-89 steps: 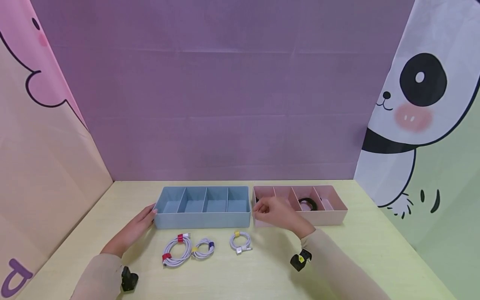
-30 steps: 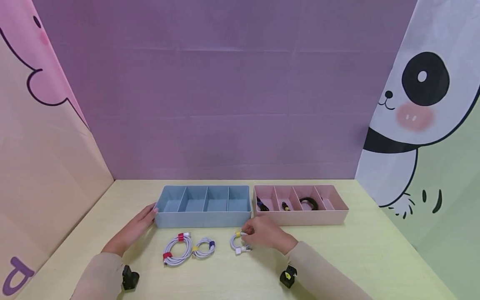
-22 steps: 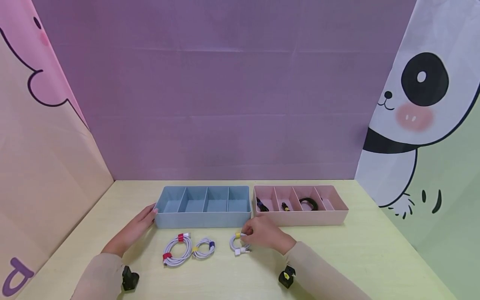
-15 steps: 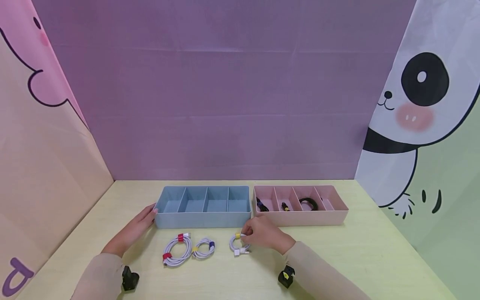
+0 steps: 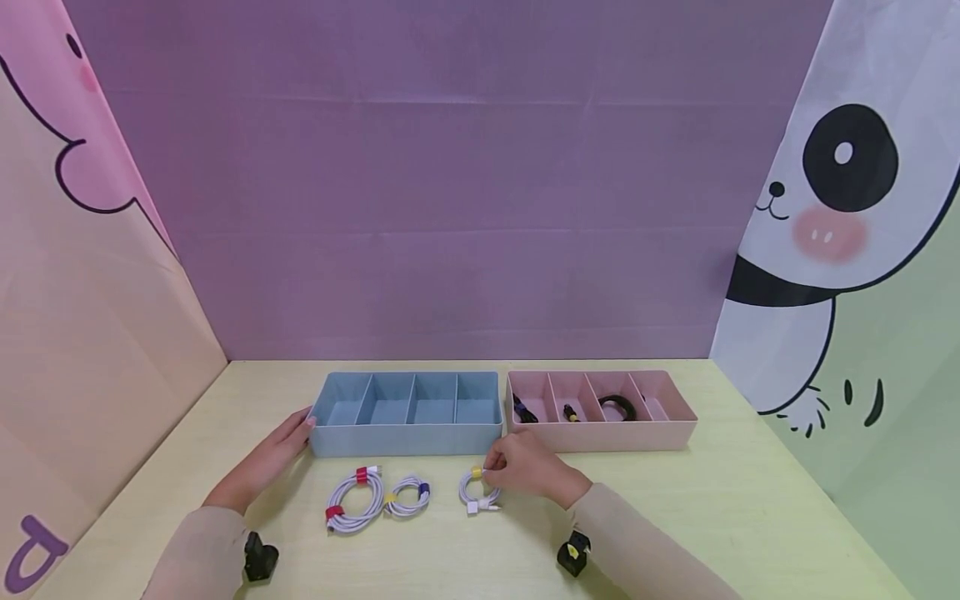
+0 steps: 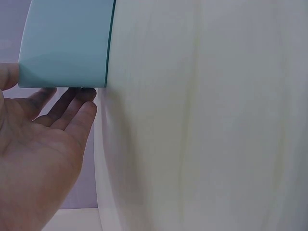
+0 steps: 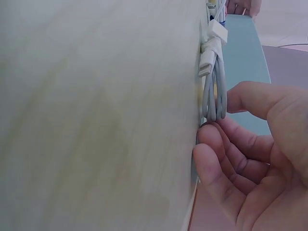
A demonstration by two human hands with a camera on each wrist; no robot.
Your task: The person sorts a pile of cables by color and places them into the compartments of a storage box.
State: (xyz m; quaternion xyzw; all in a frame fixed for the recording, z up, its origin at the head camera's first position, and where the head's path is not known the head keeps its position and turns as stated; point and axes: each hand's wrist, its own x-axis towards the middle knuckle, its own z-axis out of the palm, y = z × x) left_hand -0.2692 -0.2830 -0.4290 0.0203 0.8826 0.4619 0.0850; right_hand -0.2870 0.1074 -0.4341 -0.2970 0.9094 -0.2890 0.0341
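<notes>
My right hand (image 5: 532, 468) pinches a small coiled white charging cable (image 5: 467, 492) by its far right side, beside its yellow tie. In the right wrist view, thumb and forefinger meet at the end of the cable coil (image 7: 210, 98), with its white plugs on the opposite side; the coil stands just at the table surface. My left hand (image 5: 264, 461) rests on the left end of the blue divided box (image 5: 405, 442). In the left wrist view, its loosely extended fingers (image 6: 79, 120) touch the blue end wall (image 6: 65, 57), the thumb at the rim.
A larger white cable coil with red ties (image 5: 351, 523) and a smaller one with yellow and purple ties (image 5: 406, 510) lie in front of the blue box. Right of it stands a pink divided box (image 5: 637, 437) with dark cables in three compartments. A purple cloth (image 5: 465, 208) hangs behind.
My right hand has moved from over the pink box down and left to the small white cable. The cable has since turned slightly under its fingers. The left hand stays put.
</notes>
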